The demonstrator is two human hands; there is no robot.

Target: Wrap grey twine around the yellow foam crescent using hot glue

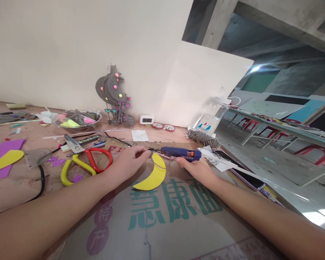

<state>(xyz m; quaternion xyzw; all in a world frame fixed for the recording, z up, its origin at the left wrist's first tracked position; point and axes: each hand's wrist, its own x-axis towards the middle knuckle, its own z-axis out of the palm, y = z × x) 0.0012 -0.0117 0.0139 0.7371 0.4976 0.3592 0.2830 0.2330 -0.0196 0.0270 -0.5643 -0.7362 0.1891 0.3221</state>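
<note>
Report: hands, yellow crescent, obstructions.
Right hand holding blue glue gun; left hand at upper tip of yellow crescent. Crescent over printed cardboard. Scissors beside left forearm.

There are one left hand (132, 161) and one right hand (202, 170), one glue gun (176, 152), one yellow crescent (158, 176), one pair of scissors (76, 146), one clock (146, 119), two round red-rimmed discs (169, 128), one bottle (211, 116), one grey yarn skein (203, 138), one phone (249, 177), one white paper square (140, 135), one purple sheet (5, 148) and one clear bowl (90, 126). At least two grey crescents (117, 92) overlap, and at least three red stools (323, 153) show; the small hearts (107, 111) are too crowded to count.
</note>
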